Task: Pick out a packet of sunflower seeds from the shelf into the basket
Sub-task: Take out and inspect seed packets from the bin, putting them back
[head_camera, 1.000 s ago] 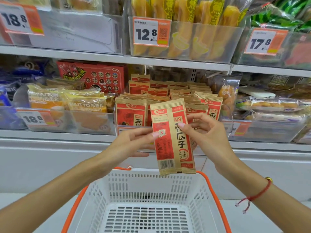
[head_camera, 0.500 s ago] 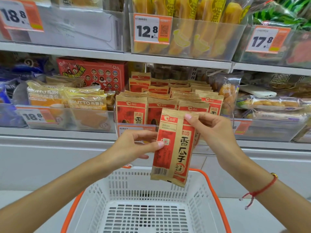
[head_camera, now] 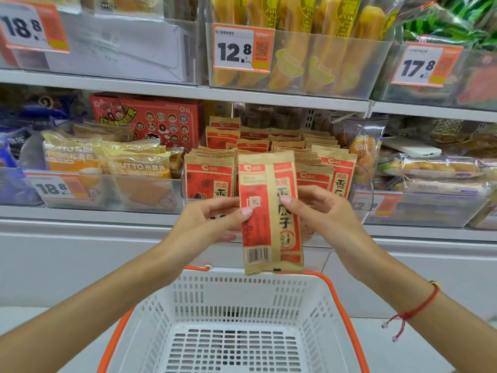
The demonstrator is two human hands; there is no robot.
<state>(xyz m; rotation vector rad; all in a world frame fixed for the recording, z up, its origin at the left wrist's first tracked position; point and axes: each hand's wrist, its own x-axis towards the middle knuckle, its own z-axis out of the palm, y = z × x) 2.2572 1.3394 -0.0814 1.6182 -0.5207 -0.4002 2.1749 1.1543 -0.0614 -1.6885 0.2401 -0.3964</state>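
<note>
Packet: I have one sunflower seed packet (head_camera: pixel 270 211) upright in front of the shelf, clear of its stack, its bottom edge hanging just above the far rim of the basket.
Left hand: my left hand (head_camera: pixel 212 222) pinches the packet's left edge about halfway up, thumb on the printed face, other fingers behind.
Right hand: my right hand (head_camera: pixel 320 214) pinches the right edge at much the same height, thumb tip on the front.
Why held so: both hands on opposite edges keep the thin bag flat and facing me; I judge this lets me read the label and barcode and confirm it is the seeds before letting go.
Basket: the white slatted basket (head_camera: pixel 242 292) with its orange handle (head_camera: pixel 347 319) sits right below my hands; what shows of its floor is bare, so nothing is in it yet.
Seed bin: a clear bin (head_camera: pixel 309 168) on the lower shelf, its front edge behind my hands, holds rows of matching red-and-tan packets standing on end.
Neighbour bins: the bin to the left holds yellow bread packs (head_camera: pixel 134 168); the one on the upper shelf holds long yellow pastry sticks (head_camera: pixel 295 49).
Next, as I judge it: lower the packet straight down and release it inside the basket walls.
</note>
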